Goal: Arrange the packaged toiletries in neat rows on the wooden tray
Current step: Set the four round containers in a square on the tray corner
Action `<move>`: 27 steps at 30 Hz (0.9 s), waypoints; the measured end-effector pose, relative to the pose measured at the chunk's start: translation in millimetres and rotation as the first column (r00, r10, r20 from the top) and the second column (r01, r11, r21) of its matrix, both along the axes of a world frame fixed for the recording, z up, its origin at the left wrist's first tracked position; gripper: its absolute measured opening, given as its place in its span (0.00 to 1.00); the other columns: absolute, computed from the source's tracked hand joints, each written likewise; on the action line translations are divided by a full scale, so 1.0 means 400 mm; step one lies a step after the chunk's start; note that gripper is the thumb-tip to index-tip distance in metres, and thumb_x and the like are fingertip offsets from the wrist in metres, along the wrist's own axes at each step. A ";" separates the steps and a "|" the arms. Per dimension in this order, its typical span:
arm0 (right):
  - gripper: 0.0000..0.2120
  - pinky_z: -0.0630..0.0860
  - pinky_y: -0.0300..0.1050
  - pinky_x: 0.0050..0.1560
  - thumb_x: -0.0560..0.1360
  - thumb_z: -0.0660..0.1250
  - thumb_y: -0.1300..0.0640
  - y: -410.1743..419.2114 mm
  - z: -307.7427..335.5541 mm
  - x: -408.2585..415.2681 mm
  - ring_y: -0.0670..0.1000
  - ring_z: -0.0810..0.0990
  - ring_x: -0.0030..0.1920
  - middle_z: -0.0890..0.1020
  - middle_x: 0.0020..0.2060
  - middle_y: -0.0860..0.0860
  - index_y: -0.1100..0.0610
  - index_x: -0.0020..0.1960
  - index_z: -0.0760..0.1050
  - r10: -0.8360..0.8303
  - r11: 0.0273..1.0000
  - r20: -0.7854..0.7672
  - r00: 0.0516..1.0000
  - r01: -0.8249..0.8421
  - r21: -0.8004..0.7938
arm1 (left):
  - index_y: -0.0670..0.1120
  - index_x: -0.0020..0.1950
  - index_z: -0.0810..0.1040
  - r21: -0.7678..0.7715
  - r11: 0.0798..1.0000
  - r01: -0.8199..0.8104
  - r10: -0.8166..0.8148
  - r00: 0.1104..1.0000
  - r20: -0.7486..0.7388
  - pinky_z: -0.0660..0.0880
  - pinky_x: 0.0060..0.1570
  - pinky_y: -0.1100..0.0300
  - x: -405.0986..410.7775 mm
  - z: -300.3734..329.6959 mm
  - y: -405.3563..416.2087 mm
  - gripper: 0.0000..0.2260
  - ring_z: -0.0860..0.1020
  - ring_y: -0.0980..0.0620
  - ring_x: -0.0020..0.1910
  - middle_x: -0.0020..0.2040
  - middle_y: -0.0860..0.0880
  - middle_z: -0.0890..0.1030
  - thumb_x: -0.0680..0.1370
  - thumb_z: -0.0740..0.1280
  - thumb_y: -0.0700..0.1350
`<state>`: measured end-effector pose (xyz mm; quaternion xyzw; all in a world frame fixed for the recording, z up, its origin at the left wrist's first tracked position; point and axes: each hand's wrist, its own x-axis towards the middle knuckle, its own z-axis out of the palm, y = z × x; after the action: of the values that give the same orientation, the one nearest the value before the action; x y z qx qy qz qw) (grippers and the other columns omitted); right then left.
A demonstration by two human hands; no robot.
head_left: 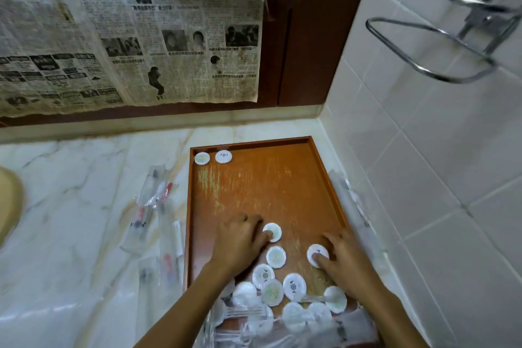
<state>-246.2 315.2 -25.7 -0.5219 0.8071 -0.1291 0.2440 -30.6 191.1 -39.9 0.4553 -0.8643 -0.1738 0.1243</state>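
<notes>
From my seat, the marble counter (84,206) fills the lower view, and the wooden tray (324,178) sits pushed into the corner at about four o'clock, beside the tiled wall (423,150), probably so it stays put while things slide over it. Long clear sachets (158,206) lie loose on the counter at nine o'clock of the tray, seemingly waiting their turn. Most of the round packaged soaps (293,287) are heaped at the tray's six o'clock edge, some overlapping; two placed discs (223,156) sit side by side in the eleven o'clock corner, which I read as the start of a first row.

My left hand (240,246) rests palm-down, fingers loosely curled, fingertips pressing on one disc (274,232) near the tray's middle; I can't tell whether it is pinched or only pushed. My right hand (344,260) is spread fairly flat, a fingertip on another disc (317,256) at five o'clock, gripping nothing.
</notes>
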 end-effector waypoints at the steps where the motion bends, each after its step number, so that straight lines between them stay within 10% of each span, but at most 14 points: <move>1: 0.24 0.72 0.44 0.61 0.76 0.66 0.44 0.010 -0.007 0.011 0.52 0.74 0.60 0.71 0.64 0.51 0.52 0.68 0.69 -0.049 0.999 -0.002 0.999 0.049 -0.013 | 0.53 0.57 0.77 0.016 1.000 -0.015 0.015 1.000 0.004 0.72 0.45 0.53 -0.007 0.001 0.006 0.18 0.76 0.49 0.47 0.47 0.50 0.78 0.76 0.60 0.62; 7: 0.22 0.76 0.47 0.47 0.64 0.66 0.40 0.042 -0.022 0.074 0.54 0.77 0.46 0.74 0.47 0.51 0.51 0.52 0.77 -0.148 0.981 -0.040 0.988 0.142 -0.131 | 0.56 0.62 0.76 0.024 0.999 -0.035 0.033 0.997 0.070 0.70 0.47 0.55 -0.035 -0.006 0.024 0.21 0.75 0.50 0.50 0.50 0.52 0.77 0.73 0.64 0.63; 27: 0.21 0.73 0.45 0.53 0.70 0.68 0.49 -0.135 0.001 0.123 0.48 0.73 0.52 0.74 0.50 0.47 0.52 0.62 0.77 0.092 0.970 0.101 0.991 -0.066 -0.236 | 0.50 0.41 0.81 0.018 0.976 -0.218 0.218 0.976 -0.001 0.77 0.37 0.54 0.071 0.036 -0.072 0.17 0.77 0.53 0.35 0.41 0.52 0.81 0.67 0.65 0.62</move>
<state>-196.8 261.3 -25.3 -0.5704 0.7504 -0.2415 0.2310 -2.1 162.4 -25.6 0.5482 -0.8073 -0.1675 0.1399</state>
